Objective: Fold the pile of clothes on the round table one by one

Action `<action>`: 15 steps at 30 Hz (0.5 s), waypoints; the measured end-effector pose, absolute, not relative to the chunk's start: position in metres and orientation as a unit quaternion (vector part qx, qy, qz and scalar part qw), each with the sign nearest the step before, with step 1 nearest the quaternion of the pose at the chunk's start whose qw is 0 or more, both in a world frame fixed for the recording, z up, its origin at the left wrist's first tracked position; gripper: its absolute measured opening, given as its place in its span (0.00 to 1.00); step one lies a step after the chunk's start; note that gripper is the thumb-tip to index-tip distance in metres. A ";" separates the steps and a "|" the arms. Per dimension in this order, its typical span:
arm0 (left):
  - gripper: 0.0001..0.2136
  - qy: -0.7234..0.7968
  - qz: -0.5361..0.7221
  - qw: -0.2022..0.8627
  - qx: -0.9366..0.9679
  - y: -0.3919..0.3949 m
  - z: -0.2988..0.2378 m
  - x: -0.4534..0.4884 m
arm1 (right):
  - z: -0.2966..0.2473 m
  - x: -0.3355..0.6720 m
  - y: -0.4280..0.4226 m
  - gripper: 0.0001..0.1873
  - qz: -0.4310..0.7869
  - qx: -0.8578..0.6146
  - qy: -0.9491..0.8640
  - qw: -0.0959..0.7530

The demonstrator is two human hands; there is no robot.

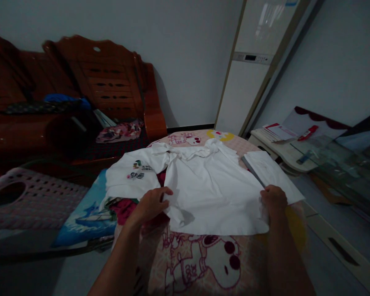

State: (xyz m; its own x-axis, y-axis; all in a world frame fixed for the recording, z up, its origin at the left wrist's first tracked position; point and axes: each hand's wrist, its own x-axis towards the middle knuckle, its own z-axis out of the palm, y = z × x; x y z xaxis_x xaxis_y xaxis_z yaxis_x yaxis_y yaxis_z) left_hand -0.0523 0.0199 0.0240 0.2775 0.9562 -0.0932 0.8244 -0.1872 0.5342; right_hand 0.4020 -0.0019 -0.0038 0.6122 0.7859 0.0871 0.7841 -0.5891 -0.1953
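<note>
A white polo shirt (209, 185) lies spread, collar away from me, on a table covered by a pink cartoon-print cloth (200, 263). My left hand (152, 203) is closed on the shirt's left edge near the sleeve. My right hand (274, 199) is closed on the shirt's right edge. A second white garment with small printed logos (132, 174) lies to the left, partly under the shirt. A folded white garment (271, 172) rests at the right, just beyond my right hand.
A dark wooden sofa (105, 82) with clothes on it stands at the back left. A pink plastic stool (24, 197) and a blue printed cloth (86, 218) lie left of the table. A tall white air conditioner (249, 70) and a glass-topped cabinet (327, 164) stand at the right.
</note>
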 end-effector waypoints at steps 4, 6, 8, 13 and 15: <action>0.17 0.616 0.080 0.199 0.758 0.022 0.028 -0.067 | -0.004 0.399 0.003 0.15 -0.018 -0.903 -0.417 0.105; 0.18 0.620 0.041 0.189 0.761 0.021 0.025 -0.070 | -0.006 0.396 0.003 0.15 -0.029 -0.902 -0.421 0.093; 0.18 0.628 0.032 0.173 0.758 0.019 0.022 -0.068 | -0.008 0.390 0.001 0.15 -0.051 -0.895 -0.435 0.083; 0.14 0.606 0.199 0.103 0.763 0.028 0.026 -0.041 | -0.015 0.360 0.009 0.16 -0.106 -0.831 -0.523 0.159; 0.14 0.563 0.239 0.124 0.781 0.043 0.030 -0.024 | -0.020 0.349 0.020 0.15 -0.096 -0.794 -0.564 0.205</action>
State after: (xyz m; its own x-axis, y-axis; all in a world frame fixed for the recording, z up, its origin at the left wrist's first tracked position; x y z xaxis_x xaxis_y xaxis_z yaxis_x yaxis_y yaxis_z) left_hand -0.0244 0.0433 0.0297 0.2509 0.9391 0.2347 0.8207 -0.3349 0.4630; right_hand 0.3486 0.0204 -0.0196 0.3460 0.8561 0.3838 0.9349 -0.2801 -0.2180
